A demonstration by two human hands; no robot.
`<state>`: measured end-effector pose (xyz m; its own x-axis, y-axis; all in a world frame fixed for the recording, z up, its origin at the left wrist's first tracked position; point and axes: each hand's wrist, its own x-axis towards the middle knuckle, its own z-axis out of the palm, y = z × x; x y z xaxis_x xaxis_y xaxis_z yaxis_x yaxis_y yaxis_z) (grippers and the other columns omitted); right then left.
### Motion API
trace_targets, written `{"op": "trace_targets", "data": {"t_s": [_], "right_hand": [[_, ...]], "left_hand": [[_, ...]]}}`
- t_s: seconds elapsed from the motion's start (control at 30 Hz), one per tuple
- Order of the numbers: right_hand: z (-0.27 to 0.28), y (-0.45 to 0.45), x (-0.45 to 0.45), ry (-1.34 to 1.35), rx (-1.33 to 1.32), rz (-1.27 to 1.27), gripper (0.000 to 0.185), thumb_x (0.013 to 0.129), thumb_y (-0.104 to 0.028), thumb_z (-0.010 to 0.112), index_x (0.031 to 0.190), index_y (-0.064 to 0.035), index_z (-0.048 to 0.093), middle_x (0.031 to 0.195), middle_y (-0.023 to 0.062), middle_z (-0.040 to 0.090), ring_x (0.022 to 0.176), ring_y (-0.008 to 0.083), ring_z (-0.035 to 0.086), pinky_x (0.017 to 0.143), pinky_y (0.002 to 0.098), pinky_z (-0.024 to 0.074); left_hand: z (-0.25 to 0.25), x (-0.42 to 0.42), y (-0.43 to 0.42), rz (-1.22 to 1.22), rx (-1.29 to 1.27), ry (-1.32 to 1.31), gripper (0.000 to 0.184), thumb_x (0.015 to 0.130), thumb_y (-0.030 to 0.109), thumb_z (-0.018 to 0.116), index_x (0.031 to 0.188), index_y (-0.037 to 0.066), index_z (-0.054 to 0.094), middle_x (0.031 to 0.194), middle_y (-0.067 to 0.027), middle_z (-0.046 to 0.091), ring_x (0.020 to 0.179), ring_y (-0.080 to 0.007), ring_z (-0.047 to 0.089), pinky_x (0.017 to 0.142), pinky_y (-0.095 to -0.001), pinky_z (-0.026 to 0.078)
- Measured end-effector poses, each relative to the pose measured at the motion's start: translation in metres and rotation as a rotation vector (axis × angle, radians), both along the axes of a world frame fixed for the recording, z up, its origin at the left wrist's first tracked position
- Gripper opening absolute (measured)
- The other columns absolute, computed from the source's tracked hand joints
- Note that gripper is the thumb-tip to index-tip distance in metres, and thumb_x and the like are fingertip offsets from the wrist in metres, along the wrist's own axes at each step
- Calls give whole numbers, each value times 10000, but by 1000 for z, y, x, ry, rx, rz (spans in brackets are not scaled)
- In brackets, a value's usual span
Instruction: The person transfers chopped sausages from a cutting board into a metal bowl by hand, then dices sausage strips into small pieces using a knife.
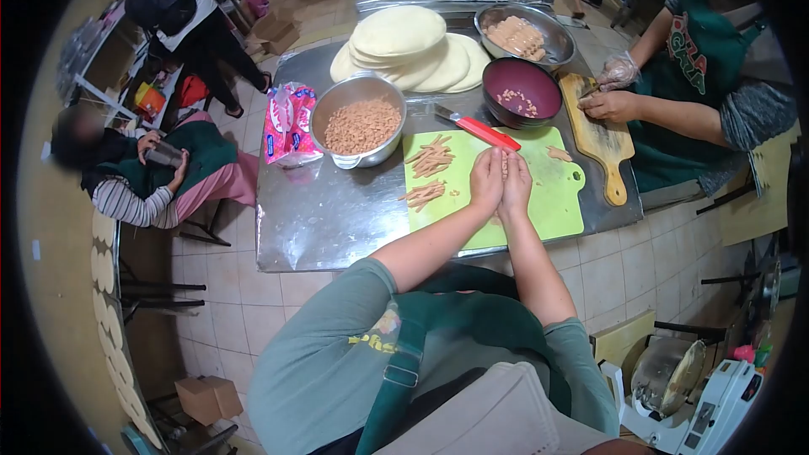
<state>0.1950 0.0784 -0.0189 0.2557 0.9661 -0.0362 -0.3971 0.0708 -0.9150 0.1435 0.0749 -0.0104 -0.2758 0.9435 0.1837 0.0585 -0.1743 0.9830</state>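
Observation:
My left hand (486,181) and my right hand (515,184) are pressed together over the green cutting board (552,206). Small pinkish pieces show between the cupped palms. Left of them on the board lie two piles of thin meat strips, an upper one (431,157) and a lower one (424,195). Just beyond my fingertips rests a knife with a red handle (489,132), its blade pointing away to the left. A dark red bowl (539,88) behind the board holds a few small pieces. Some scraps (558,153) lie to the right of my hands.
A metal pot (357,160) of diced meat stands left of the board, beside a pink package (291,131). Behind are stacked dough rounds (398,34) and a steel bowl (565,38). A co-worker's hands are at a wooden board (619,147) on the right.

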Motion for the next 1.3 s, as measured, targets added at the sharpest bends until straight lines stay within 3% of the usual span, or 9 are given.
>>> {"op": "trace_targets", "data": {"t_s": [0.07,0.17,0.57,0.83,0.9,1.03,1.1,1.2,1.3], "right_hand": [[8,1,-3,132,-34,13,252,961,-164,424,1061,19,565,995,87,611,892,134,586,800,258,472],[18,3,-4,278,-105,15,244,961,-163,423,1060,16,556,994,89,603,903,142,589,801,263,482],[52,4,-17,500,-119,55,235,949,-161,438,1064,8,554,1031,92,598,936,173,594,843,290,479],[100,36,-89,534,-33,238,212,917,-155,501,1050,-2,562,996,95,607,903,183,613,799,308,509],[119,45,-118,564,-27,294,219,895,-178,524,1019,-2,563,939,103,618,863,190,624,778,315,516],[134,69,-172,651,-84,497,234,898,-247,505,837,-33,577,819,96,633,840,193,618,779,310,504],[126,87,-192,653,-80,507,269,892,-268,509,764,-40,569,753,96,624,780,197,617,746,308,502],[116,104,-212,278,47,420,350,914,-321,489,722,-35,547,618,77,547,589,174,537,647,277,445],[120,107,-217,74,35,513,348,933,-332,472,812,-17,558,588,55,528,632,157,542,656,268,437]], "left_hand": [[-14,2,9,9,-52,-349,315,970,233,416,1000,-14,608,951,-94,632,875,-152,584,805,-278,451],[0,1,8,22,-40,-451,310,970,229,427,990,-19,611,941,-70,633,854,-114,576,788,-254,453],[47,-17,4,-28,-100,-775,289,948,214,454,971,-25,614,934,-72,630,847,-127,580,774,-253,457],[113,-88,14,96,55,-718,314,948,250,445,933,-14,615,920,-73,617,844,-133,576,786,-264,450],[129,-117,20,233,166,-458,331,950,271,441,910,-5,619,892,-69,618,822,-132,572,773,-266,445],[125,-180,46,253,238,-537,349,951,287,436,900,-6,620,871,-73,616,820,-134,567,762,-272,443],[111,-215,58,244,189,-319,377,960,294,410,956,-22,617,892,-86,626,826,-134,558,779,-285,432],[113,-247,47,252,59,-273,449,962,353,387,1067,-36,584,937,-112,652,860,-147,561,786,-267,401],[98,-268,52,208,-1,-335,542,971,405,324,1187,-53,518,1050,-165,633,962,-169,555,800,-273,394]]}}
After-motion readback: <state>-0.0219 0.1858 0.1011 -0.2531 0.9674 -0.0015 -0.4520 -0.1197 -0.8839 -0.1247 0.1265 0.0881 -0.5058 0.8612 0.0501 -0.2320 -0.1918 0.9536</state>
